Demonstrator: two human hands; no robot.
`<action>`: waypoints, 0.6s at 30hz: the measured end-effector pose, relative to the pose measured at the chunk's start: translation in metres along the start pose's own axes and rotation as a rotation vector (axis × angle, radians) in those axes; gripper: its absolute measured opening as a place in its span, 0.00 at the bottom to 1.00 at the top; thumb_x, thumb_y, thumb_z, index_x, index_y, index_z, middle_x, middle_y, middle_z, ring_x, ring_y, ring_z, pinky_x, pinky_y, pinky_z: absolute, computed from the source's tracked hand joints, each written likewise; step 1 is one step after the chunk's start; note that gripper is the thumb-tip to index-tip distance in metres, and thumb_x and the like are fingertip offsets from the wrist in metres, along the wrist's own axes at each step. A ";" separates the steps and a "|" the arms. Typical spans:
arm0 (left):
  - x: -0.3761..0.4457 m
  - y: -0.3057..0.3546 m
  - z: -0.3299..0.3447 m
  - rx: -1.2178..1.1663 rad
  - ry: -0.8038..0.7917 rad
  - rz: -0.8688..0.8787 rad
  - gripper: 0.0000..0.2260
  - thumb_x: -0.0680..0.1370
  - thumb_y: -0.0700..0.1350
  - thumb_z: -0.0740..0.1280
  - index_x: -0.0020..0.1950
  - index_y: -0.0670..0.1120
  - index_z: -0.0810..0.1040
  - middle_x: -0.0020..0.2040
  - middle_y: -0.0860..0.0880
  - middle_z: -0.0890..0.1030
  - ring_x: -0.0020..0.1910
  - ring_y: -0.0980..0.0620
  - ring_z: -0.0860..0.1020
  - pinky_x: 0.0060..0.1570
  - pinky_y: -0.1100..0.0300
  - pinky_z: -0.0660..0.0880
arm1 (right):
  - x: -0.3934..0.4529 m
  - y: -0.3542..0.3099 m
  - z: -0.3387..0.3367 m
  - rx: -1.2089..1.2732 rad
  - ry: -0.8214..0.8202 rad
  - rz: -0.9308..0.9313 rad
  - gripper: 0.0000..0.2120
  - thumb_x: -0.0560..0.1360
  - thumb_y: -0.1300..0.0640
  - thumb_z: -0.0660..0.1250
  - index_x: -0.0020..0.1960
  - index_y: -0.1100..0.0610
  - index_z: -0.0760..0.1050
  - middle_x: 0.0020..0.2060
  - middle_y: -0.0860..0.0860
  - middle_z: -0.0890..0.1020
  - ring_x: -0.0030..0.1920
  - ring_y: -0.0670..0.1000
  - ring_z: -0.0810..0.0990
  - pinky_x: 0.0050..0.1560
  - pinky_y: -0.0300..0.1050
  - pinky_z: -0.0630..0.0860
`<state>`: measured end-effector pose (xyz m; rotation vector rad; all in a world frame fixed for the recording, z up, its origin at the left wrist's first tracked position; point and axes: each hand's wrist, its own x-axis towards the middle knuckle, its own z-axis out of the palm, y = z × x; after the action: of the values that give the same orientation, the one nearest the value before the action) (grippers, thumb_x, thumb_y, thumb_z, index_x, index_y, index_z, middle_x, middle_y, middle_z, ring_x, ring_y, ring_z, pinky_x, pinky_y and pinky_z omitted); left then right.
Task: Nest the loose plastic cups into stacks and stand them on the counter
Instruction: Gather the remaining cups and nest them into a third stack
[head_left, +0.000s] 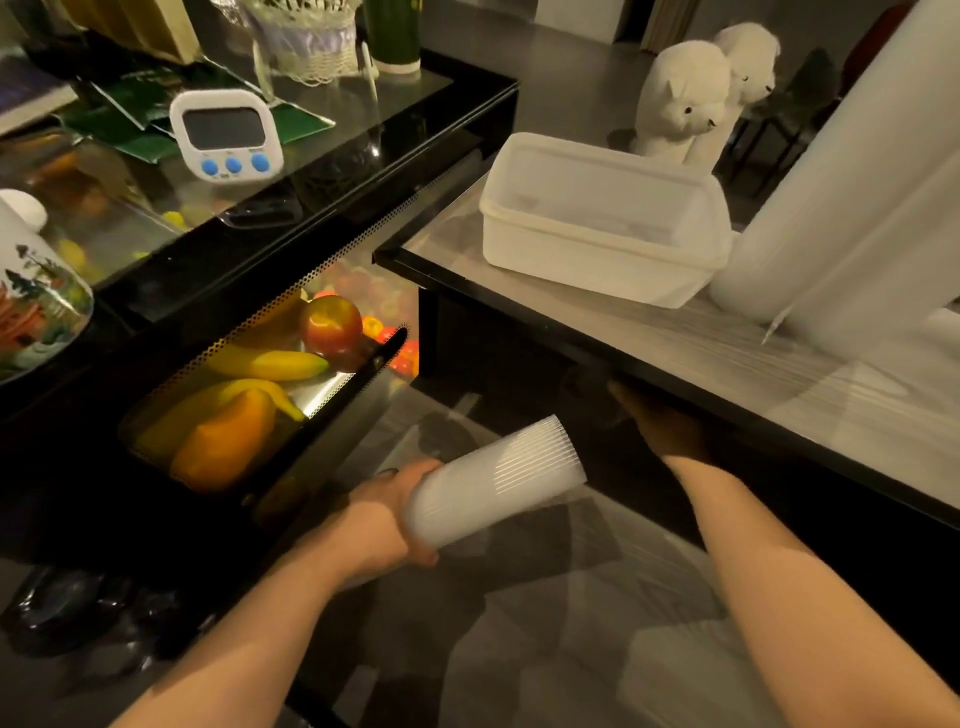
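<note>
My left hand (387, 512) grips a nested stack of translucent white plastic cups (498, 480) near its base, holding it tilted with the rims pointing up and to the right, below counter height. My right hand (657, 421) reaches under the dark edge of the glass-topped counter (675, 353); it lies in shadow and its fingers are hidden. Two tall stacks of white cups (831, 208) stand on the counter at the right, very close to the camera.
A white lidded plastic box (597, 228) sits on the counter, with two white plush animals (691, 93) behind it. To the left, a black mesh drawer (249, 395) holds bananas, an apple and an orange pepper. A white timer (226, 135) stands on the dark glass table.
</note>
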<state>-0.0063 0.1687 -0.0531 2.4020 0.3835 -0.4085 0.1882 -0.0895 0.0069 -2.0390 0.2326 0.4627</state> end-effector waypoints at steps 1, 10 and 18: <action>-0.001 0.002 0.000 -0.003 -0.007 0.002 0.46 0.59 0.55 0.81 0.72 0.67 0.63 0.63 0.56 0.76 0.60 0.52 0.76 0.59 0.52 0.77 | -0.003 0.008 -0.004 0.041 0.053 0.040 0.30 0.79 0.46 0.63 0.75 0.60 0.64 0.73 0.57 0.67 0.73 0.59 0.64 0.73 0.49 0.58; -0.008 0.021 0.001 0.056 -0.075 0.046 0.50 0.58 0.57 0.80 0.76 0.65 0.57 0.64 0.53 0.76 0.60 0.50 0.76 0.59 0.52 0.76 | -0.077 0.047 -0.023 0.184 0.101 -0.218 0.10 0.80 0.55 0.64 0.59 0.50 0.79 0.38 0.52 0.82 0.34 0.48 0.75 0.43 0.45 0.77; -0.018 0.027 0.002 0.071 -0.101 0.081 0.50 0.60 0.58 0.78 0.76 0.64 0.54 0.63 0.52 0.77 0.57 0.49 0.78 0.56 0.50 0.78 | -0.101 0.050 -0.030 0.159 0.079 -0.268 0.20 0.77 0.54 0.68 0.69 0.47 0.73 0.41 0.51 0.80 0.39 0.47 0.76 0.41 0.36 0.79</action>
<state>-0.0128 0.1441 -0.0325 2.4441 0.2298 -0.5125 0.0854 -0.1426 0.0224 -1.8997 0.0399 0.1907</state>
